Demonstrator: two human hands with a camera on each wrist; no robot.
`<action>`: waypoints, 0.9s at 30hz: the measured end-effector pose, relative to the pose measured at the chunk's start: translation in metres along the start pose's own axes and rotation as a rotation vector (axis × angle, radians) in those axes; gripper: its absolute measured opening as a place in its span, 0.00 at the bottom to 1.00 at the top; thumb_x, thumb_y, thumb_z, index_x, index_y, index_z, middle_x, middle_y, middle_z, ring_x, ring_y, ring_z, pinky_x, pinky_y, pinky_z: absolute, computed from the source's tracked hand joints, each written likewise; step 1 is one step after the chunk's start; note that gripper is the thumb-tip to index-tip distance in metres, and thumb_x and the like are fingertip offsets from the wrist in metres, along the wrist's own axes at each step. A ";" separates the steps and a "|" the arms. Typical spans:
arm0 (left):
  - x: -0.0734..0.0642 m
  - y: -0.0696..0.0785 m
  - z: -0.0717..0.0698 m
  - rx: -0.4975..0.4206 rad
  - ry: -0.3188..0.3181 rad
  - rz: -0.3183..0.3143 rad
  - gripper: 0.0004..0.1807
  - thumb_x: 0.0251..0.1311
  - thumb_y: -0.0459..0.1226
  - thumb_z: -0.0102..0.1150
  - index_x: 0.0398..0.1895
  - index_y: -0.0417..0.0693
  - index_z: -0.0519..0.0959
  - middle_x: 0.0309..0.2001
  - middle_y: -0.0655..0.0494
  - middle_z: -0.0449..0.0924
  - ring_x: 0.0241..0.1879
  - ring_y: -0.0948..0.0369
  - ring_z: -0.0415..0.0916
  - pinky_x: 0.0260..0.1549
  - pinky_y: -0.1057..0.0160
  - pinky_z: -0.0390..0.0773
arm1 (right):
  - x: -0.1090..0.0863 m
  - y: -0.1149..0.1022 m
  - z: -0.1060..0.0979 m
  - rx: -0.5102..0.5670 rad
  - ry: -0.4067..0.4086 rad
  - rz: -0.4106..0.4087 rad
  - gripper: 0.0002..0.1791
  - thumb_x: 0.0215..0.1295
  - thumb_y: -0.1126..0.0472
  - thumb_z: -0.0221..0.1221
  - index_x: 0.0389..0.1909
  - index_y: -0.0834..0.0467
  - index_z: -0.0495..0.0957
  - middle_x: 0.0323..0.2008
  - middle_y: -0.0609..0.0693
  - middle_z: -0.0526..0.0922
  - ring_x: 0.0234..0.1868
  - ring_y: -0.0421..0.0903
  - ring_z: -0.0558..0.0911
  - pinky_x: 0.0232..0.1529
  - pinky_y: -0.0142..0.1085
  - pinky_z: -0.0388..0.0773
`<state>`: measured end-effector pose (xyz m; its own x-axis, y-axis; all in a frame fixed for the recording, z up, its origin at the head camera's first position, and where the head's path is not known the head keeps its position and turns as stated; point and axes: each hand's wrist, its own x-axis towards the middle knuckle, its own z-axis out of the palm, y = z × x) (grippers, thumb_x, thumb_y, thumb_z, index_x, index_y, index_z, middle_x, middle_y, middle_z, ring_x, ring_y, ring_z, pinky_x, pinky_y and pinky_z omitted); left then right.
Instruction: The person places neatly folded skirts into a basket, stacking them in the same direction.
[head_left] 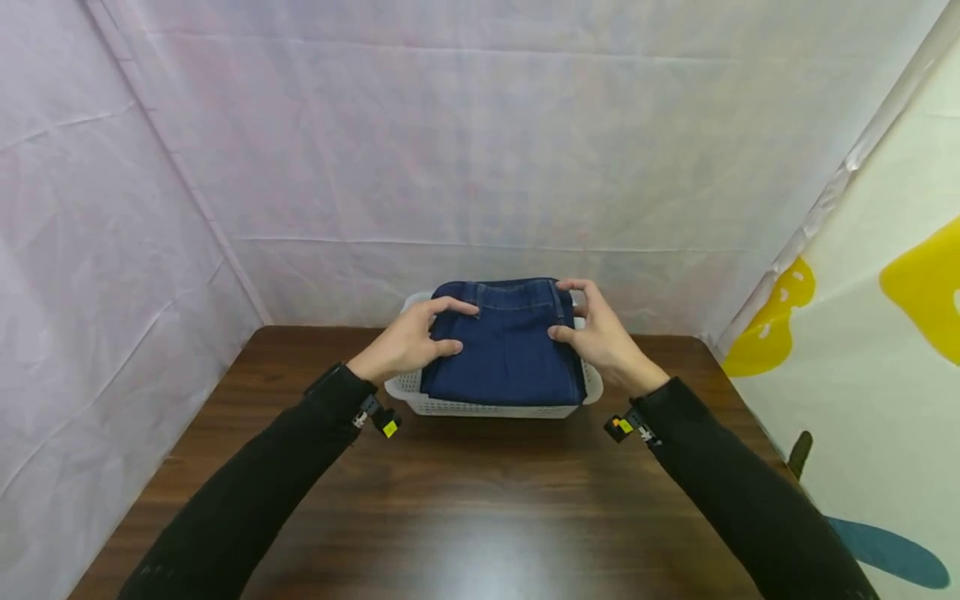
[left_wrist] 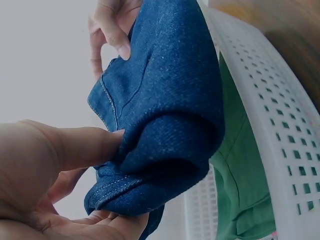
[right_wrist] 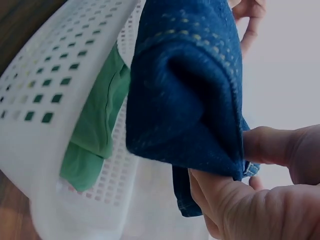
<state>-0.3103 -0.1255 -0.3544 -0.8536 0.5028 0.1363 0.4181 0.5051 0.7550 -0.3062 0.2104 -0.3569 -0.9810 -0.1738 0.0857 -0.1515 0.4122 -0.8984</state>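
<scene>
A folded pair of dark blue jeans [head_left: 506, 350] is held between both hands over a white perforated plastic basket [head_left: 491, 410]. My left hand [head_left: 411, 340] grips its left side, the thumb on top and fingers underneath in the left wrist view. On the opposite side, my right hand [head_left: 603, 337] pinches the fold, with the thumb [right_wrist: 270, 145] on one face and fingers beneath. Both wrist views show the jeans [left_wrist: 175, 75] above the basket's rim. Inside the basket lies a folded green cloth [left_wrist: 240, 185], hidden from the head view by the jeans.
The basket stands toward the back of a dark brown wooden table [head_left: 480, 500]. Behind it hangs a pale fabric wall [head_left: 480, 150]. At the right, another white sheet [head_left: 862, 400] carries yellow and blue shapes.
</scene>
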 end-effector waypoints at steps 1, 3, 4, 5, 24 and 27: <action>0.002 -0.001 0.000 0.003 -0.003 -0.006 0.32 0.82 0.30 0.70 0.84 0.56 0.79 0.92 0.42 0.64 0.92 0.37 0.61 0.86 0.31 0.71 | 0.003 0.000 0.001 -0.011 0.008 0.000 0.37 0.86 0.71 0.63 0.87 0.52 0.61 0.88 0.69 0.63 0.82 0.70 0.75 0.73 0.65 0.82; 0.006 -0.003 -0.001 0.002 -0.010 -0.025 0.31 0.82 0.29 0.69 0.84 0.57 0.80 0.93 0.43 0.61 0.93 0.37 0.58 0.78 0.37 0.81 | 0.010 0.000 0.001 -0.040 0.021 -0.004 0.30 0.86 0.71 0.63 0.80 0.57 0.64 0.87 0.71 0.63 0.83 0.71 0.74 0.72 0.65 0.81; 0.008 -0.004 -0.002 0.004 -0.013 -0.035 0.32 0.83 0.29 0.69 0.84 0.58 0.80 0.94 0.42 0.60 0.93 0.36 0.57 0.70 0.42 0.83 | 0.014 0.000 0.001 -0.062 0.025 -0.008 0.26 0.86 0.71 0.63 0.76 0.58 0.66 0.87 0.71 0.63 0.85 0.71 0.72 0.73 0.66 0.81; 0.011 -0.006 -0.002 0.001 -0.017 -0.044 0.32 0.83 0.29 0.68 0.84 0.58 0.79 0.95 0.42 0.58 0.94 0.36 0.55 0.60 0.45 0.82 | 0.017 0.000 0.002 -0.081 0.026 -0.015 0.24 0.86 0.71 0.63 0.74 0.60 0.68 0.88 0.71 0.63 0.87 0.71 0.69 0.75 0.66 0.80; 0.042 -0.032 0.000 0.113 -0.175 -0.207 0.39 0.80 0.32 0.74 0.90 0.51 0.73 0.37 0.48 0.89 0.18 0.63 0.46 0.27 0.60 0.58 | 0.046 0.024 -0.001 -0.171 -0.231 0.098 0.35 0.86 0.66 0.66 0.88 0.64 0.70 0.93 0.70 0.58 0.74 0.74 0.80 0.73 0.56 0.85; 0.043 -0.037 0.003 0.125 -0.194 -0.221 0.41 0.78 0.31 0.75 0.91 0.52 0.72 0.80 0.33 0.80 0.18 0.63 0.47 0.27 0.60 0.60 | 0.048 0.027 0.000 -0.186 -0.261 0.099 0.39 0.84 0.64 0.69 0.89 0.65 0.68 0.93 0.69 0.58 0.93 0.69 0.60 0.88 0.62 0.72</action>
<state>-0.3616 -0.1203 -0.3779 -0.8580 0.4893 -0.1563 0.2742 0.6936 0.6661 -0.3577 0.2136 -0.3769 -0.9315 -0.3384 -0.1333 -0.0999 0.5904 -0.8009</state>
